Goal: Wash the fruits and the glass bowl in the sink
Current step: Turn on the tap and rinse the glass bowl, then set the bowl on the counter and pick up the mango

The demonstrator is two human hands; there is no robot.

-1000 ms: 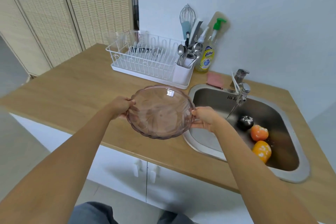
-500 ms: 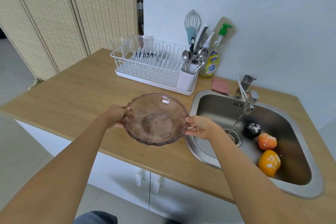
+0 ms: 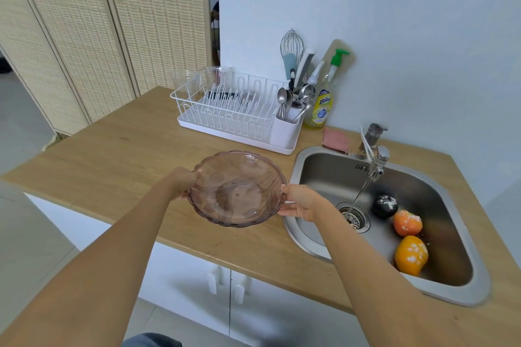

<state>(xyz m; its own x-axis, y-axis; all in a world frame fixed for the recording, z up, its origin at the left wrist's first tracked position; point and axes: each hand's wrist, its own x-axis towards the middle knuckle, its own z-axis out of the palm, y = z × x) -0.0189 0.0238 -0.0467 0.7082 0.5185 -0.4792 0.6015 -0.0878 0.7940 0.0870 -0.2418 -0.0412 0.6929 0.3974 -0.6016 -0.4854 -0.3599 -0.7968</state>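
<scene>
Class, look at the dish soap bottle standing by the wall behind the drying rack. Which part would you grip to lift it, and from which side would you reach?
Grip the dish soap bottle around its wide yellow body, coming from the front right, over the pink cloth. It stands upright, the wall is close behind, and the cutlery holder crowds its left. The thin pump neck looks a poorer hold.

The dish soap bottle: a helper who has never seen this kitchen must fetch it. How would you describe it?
Start at the steel sink and go to the wall behind its left corner. Right of the white dish rack stands the dish soap bottle: clear, holding yellow liquid, the only thing there with a green pump top.
</scene>
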